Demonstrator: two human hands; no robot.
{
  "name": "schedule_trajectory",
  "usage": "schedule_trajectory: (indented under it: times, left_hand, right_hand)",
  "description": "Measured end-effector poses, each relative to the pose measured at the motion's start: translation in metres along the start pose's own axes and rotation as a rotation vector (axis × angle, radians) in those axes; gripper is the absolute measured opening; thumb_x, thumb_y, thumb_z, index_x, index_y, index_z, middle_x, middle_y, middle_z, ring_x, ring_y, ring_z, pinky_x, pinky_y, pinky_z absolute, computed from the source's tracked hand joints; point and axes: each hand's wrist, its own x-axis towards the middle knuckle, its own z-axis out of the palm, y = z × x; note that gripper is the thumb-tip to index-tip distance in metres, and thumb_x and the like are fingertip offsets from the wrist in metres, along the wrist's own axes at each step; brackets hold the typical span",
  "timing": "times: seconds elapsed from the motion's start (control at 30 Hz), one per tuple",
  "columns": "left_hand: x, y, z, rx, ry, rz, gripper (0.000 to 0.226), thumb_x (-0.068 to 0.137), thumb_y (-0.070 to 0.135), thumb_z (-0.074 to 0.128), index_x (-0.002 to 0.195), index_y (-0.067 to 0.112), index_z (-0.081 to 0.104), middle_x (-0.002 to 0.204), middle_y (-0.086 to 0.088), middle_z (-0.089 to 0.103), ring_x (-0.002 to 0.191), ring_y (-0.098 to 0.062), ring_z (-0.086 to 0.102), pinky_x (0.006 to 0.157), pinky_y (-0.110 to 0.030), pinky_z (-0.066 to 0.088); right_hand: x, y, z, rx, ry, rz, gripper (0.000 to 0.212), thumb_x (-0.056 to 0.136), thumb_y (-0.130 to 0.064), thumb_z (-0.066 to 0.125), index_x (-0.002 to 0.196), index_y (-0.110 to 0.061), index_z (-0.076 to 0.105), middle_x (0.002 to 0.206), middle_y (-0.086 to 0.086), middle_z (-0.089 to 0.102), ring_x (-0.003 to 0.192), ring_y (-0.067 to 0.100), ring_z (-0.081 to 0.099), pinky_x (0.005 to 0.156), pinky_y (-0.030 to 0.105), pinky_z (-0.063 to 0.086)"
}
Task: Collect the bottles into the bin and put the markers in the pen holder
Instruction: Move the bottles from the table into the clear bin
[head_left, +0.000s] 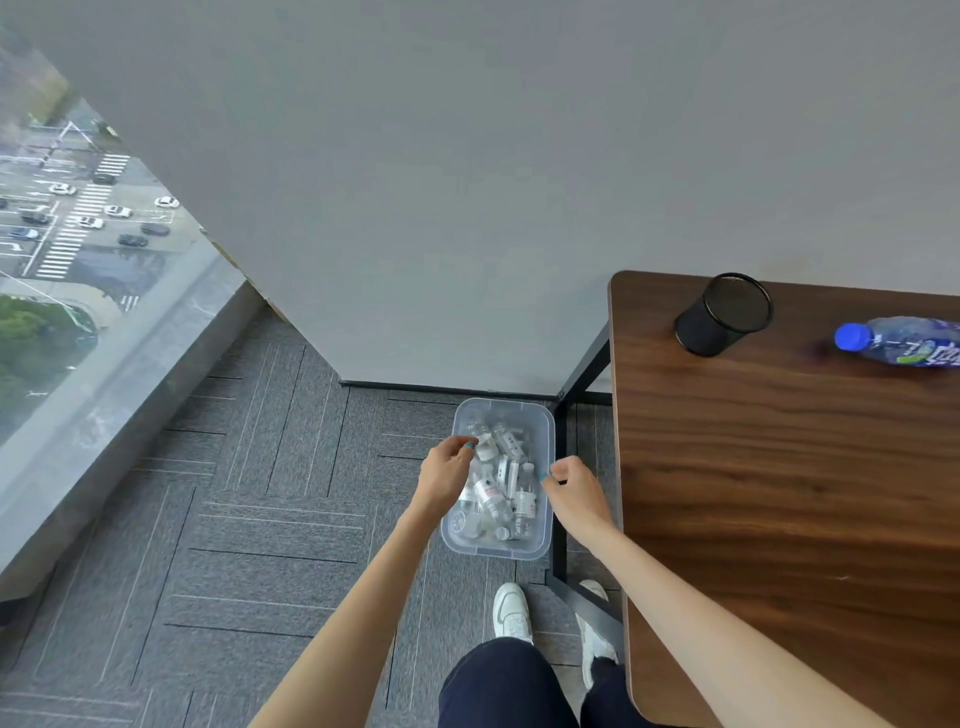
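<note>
On the head camera I look straight down at a clear plastic bin (540, 552) standing on the grey carpet (249, 519), just beside the black table leg (560, 483) and near the foot of the wall (467, 182). The bin holds a heap of small bottles (491, 496), clear with white labels, lying every way on top of each other.

My left hand (448, 465) sits at the bin's left rim with the fingers curled and the thumb over the edge, gripping that side. My right hand (575, 486) is at the right rim, fingers curled in the same way and gripping it. Both forearms reach down from the bottom of the picture.

To the right is the dark wooden table (779, 493). On its far part a black mesh pen holder (723, 316) stands upright, and near it, to the right, a blue-capped bottle (904, 342) lies on its side, cap towards the holder, not touching it.

Below the bin I see my white shoes (511, 610) and dark trousers (504, 686). On the left a window (78, 234) looks down on a street with cars.
</note>
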Motion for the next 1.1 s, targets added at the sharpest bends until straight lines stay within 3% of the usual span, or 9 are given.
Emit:
schedule_trajectory:
  times: [0.13, 0.4, 0.67, 0.77, 1.1]
  left_hand:
    - [-0.005, 0.01, 0.007, -0.006, 0.006, 0.025, 0.029, 0.095, 0.017, 0.046, 0.115, 0.011, 0.066, 0.105, -0.007, 0.069, 0.093, -0.02, 0.062, 0.089, -0.042, 0.051]
    - [-0.017, 0.042, 0.046, -0.049, -0.061, 0.047, 0.025, 0.095, 0.01, 0.047, 0.11, 0.007, 0.066, 0.104, -0.009, 0.07, 0.083, -0.013, 0.064, 0.062, -0.014, 0.044]
    - [-0.053, 0.08, 0.117, -0.039, -0.091, 0.069, 0.024, 0.093, 0.004, 0.045, 0.106, 0.003, 0.065, 0.094, -0.012, 0.068, 0.076, -0.016, 0.062, 0.056, -0.013, 0.046]
    - [-0.075, 0.094, 0.156, -0.022, -0.084, 0.073, 0.025, 0.092, 0.005, 0.044, 0.102, 0.007, 0.066, 0.092, -0.011, 0.07, 0.072, -0.017, 0.063, 0.063, -0.023, 0.047]
    - [-0.152, 0.108, 0.329, -0.018, -0.019, 0.073, 0.021, 0.09, 0.003, 0.047, 0.101, 0.007, 0.065, 0.084, -0.005, 0.069, 0.061, -0.012, 0.063, 0.052, -0.019, 0.046]
  right_hand:
    - [0.0, 0.0, -0.006, 0.039, -0.001, -0.027, 0.021, 0.097, -0.018, 0.049, 0.117, -0.014, 0.056, 0.122, 0.0, 0.06, 0.099, 0.012, 0.053, 0.087, 0.029, 0.045]
    - [-0.007, 0.019, -0.044, 0.161, 0.028, -0.042, 0.014, 0.096, -0.018, 0.049, 0.105, -0.02, 0.059, 0.111, -0.001, 0.062, 0.099, 0.017, 0.063, 0.084, 0.034, 0.052]
    - [-0.016, 0.062, -0.114, 0.354, 0.084, -0.065, 0.019, 0.097, -0.013, 0.045, 0.1, -0.014, 0.064, 0.095, 0.003, 0.068, 0.077, 0.013, 0.068, 0.08, 0.039, 0.057]
    - [-0.022, 0.088, -0.149, 0.397, 0.108, -0.084, 0.021, 0.096, -0.011, 0.044, 0.097, -0.015, 0.064, 0.092, 0.003, 0.068, 0.074, 0.012, 0.067, 0.078, 0.037, 0.057]
    - [-0.043, 0.24, -0.277, 0.369, 0.083, -0.133, 0.023, 0.087, -0.008, 0.043, 0.086, -0.02, 0.064, 0.081, -0.001, 0.069, 0.065, 0.013, 0.065, 0.073, 0.039, 0.055]
